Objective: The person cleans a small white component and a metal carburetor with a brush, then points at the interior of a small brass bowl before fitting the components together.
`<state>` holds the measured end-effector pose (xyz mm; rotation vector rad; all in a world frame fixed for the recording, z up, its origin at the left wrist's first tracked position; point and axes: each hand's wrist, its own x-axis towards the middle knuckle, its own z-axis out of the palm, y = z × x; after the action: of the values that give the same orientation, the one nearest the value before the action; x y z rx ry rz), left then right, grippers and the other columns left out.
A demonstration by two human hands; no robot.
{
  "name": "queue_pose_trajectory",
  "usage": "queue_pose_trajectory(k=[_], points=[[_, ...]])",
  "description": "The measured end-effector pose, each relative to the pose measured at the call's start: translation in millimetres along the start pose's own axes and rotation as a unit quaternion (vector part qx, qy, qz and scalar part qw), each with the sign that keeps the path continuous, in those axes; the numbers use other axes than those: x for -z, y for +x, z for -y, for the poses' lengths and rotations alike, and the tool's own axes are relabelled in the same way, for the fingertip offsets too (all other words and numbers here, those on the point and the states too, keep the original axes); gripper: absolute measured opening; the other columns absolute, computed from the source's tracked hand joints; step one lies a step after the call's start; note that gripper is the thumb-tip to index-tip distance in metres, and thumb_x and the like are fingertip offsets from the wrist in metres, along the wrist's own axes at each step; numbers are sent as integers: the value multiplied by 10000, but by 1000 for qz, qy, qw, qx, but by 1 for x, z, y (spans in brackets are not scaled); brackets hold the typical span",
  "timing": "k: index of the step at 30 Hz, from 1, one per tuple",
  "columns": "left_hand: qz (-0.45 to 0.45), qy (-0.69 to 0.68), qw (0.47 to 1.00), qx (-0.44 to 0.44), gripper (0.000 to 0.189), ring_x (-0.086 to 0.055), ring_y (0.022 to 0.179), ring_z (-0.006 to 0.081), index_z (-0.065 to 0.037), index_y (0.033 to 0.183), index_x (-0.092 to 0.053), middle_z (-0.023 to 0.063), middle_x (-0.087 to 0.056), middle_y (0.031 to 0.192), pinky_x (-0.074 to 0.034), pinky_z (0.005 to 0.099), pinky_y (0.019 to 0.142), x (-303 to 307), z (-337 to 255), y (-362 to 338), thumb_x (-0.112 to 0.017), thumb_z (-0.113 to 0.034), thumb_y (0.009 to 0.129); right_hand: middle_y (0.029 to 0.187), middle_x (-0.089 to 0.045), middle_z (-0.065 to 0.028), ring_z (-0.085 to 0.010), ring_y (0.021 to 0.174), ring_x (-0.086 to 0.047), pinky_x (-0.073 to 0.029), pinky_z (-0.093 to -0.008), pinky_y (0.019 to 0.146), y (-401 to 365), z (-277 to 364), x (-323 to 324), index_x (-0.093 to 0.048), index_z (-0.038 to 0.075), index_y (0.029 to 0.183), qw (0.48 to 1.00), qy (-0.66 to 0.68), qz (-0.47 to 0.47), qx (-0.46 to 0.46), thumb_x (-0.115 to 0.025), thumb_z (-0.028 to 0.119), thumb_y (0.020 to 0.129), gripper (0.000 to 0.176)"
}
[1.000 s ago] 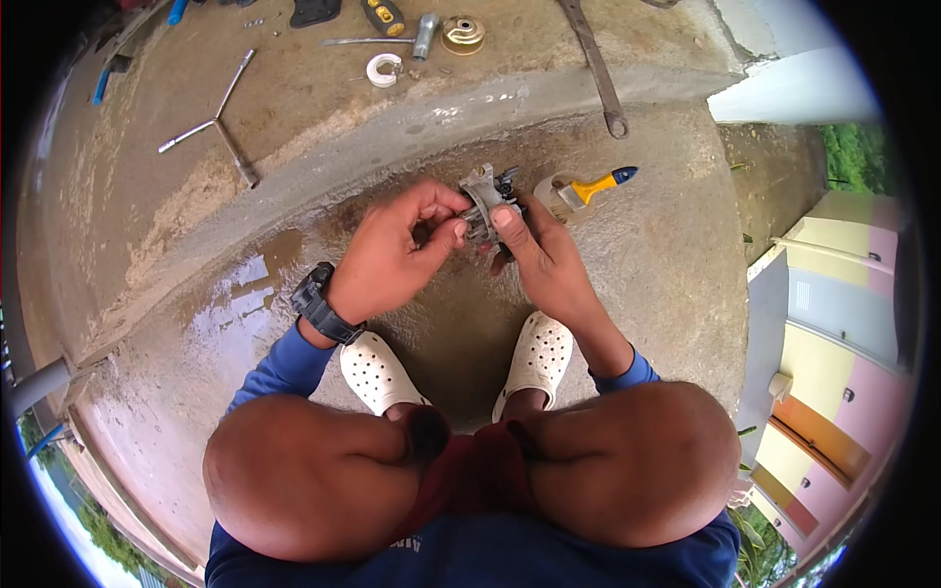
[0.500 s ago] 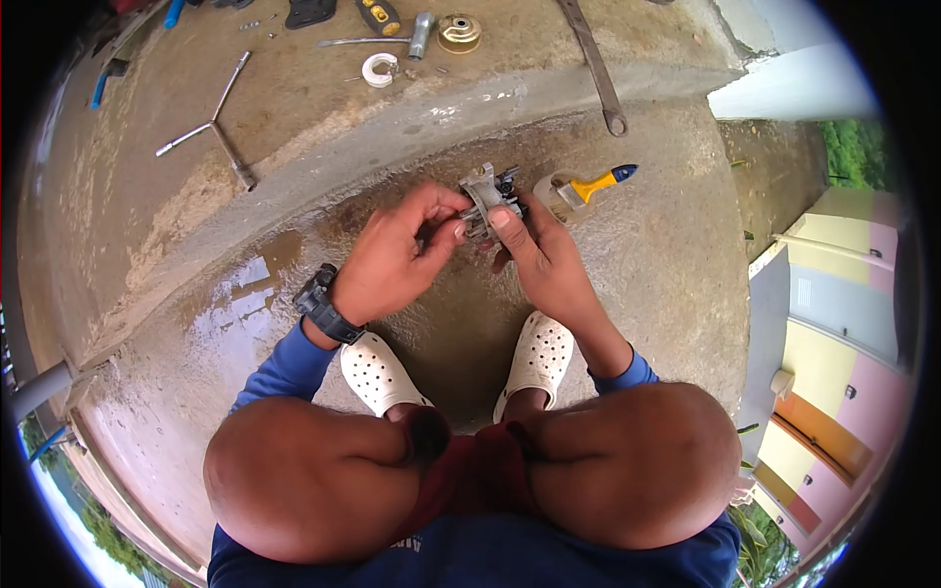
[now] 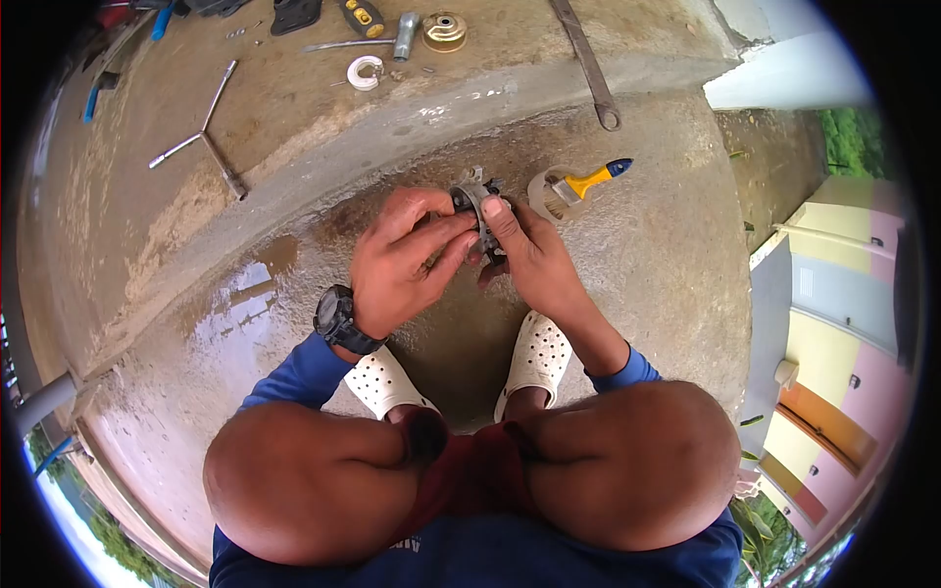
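Above the wet floor, between my two hands, is a small grey metal carburetor [image 3: 474, 196]. My right hand [image 3: 534, 250] holds it from the right, with the thumb pressed on its top face and the fingers curled beneath. On the other side, my left hand [image 3: 407, 260] has its fingers closed against the carburetor's left side; their tips are partly hidden. A black watch [image 3: 336, 316] is on the left wrist. Just right of the carburetor, a paintbrush [image 3: 593, 180] with a yellow and blue handle rests in a round clear container [image 3: 541, 191].
On the raised concrete ledge [image 3: 323, 127] lie a Y-shaped socket wrench [image 3: 204, 132], a white ring-shaped float [image 3: 365, 73], a gold metal bowl [image 3: 444, 32], a tubular socket wrench [image 3: 405, 37], and a screwdriver handle [image 3: 363, 18]. A long spanner [image 3: 588, 69] overhangs the ledge's edge.
The carburetor has turned in my hands and its face is now tilted more edge-on. My left hand has shifted slightly, its fingers reaching further onto the carburetor's left side.
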<state>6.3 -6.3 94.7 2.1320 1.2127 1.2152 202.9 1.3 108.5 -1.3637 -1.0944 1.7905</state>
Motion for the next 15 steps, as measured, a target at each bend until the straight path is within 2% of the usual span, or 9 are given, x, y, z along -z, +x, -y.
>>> queue_pose_trajectory(k=[3, 8, 10, 13, 15], points=[[-5, -41, 998, 36, 213, -678, 980, 294, -48, 1049, -789, 90, -677, 1050, -567, 388, 817, 0, -1, -1, -833, -17, 843, 1008, -707, -105, -143, 854, -694, -608, -309, 637, 2, -4, 2, -598, -58, 1292, 1000, 1, 6, 2, -572, 574, 1085, 666], [-24, -27, 999, 40, 190, -675, 968, 311, -32, 1005, -756, 102, -660, 1056, -562, 405, 818, -4, -5, 0, -802, 11, 826, 997, -710, -122, -160, 841, -699, -597, -314, 645, 1, -8, -5, -571, -79, 1314, 999, -39, -4, 28, -574, 577, 1083, 696], [-43, -12, 998, 40, 182, -675, 965, 312, -26, 989, -740, 106, -653, 1055, -561, 408, 816, -5, -6, 0, -794, 15, 819, 990, -713, -133, -174, 820, -704, -595, -318, 655, -1, -13, -12, -544, -94, 1349, 997, -37, -41, 47, -574, 573, 1085, 717], [-42, -16, 998, 35, 183, -665, 938, 319, -19, 981, -707, 117, -636, 1044, -554, 397, 805, -6, -5, -1, -775, 21, 815, 993, -715, -134, -180, 817, -709, -596, -316, 661, 1, -12, -12, -520, -96, 1389, 998, -15, -23, 48, -571, 565, 1089, 728], [-22, -56, 993, 103, 168, -656, 907, 284, -14, 998, -695, 119, -633, 1033, -542, 360, 793, -6, -7, -2, -753, 19, 844, 991, -715, -132, -177, 828, -708, -595, -315, 657, -1, -14, -14, -519, -99, 1394, 998, -20, -26, 46, -573, 563, 1088, 732]])
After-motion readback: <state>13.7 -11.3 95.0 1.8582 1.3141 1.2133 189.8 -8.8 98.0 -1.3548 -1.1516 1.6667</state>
